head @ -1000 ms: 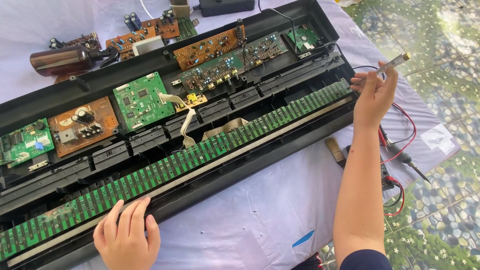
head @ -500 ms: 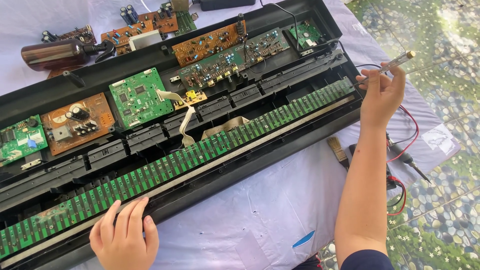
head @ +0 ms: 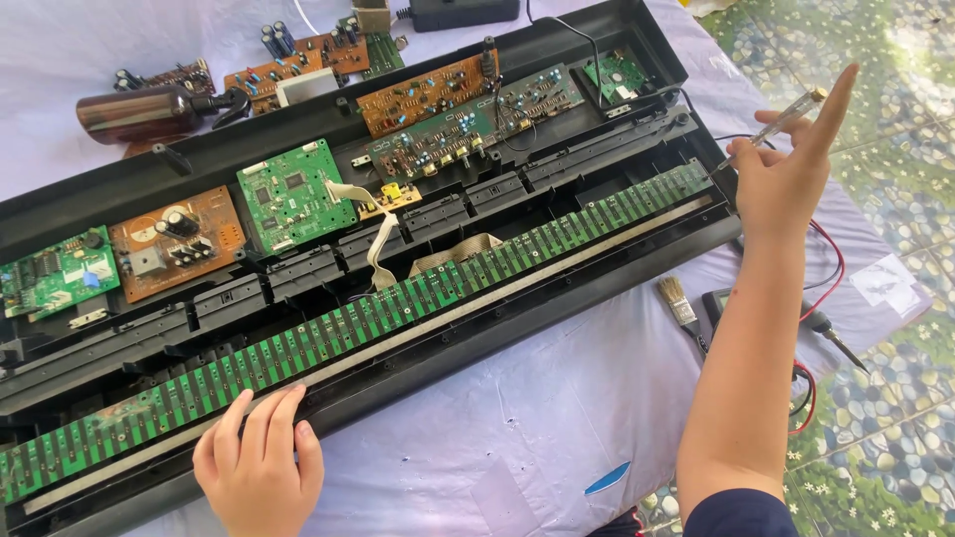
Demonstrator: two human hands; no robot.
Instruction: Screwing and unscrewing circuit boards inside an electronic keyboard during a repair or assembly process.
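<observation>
Resting flat on the front edge of the opened keyboard casing [head: 557, 298], the left hand [head: 261, 467] lay with its fingers [head: 281, 418] spread narrowly and holding nothing, their tips touching the long green contact strip [head: 398, 303] that ran the whole length of the black shell. The right hand [head: 786, 174] hovered just beyond the casing's right end, fingers closed around a slim clear-handled screwdriver [head: 771, 129], with the index finger stretched upward and the tool's tip pointing toward the end of the strip. Inside the casing sat several circuit boards: a green square board [head: 290, 194], a brown board [head: 177, 239] beside it, and longer brown and green boards farther back. A brown spray bottle [head: 139, 111] lay behind the casing on the white cloth [head: 517, 428]. Near the right forearm lay a small brush [head: 678, 301], red wires [head: 831, 268] and a probe.
</observation>
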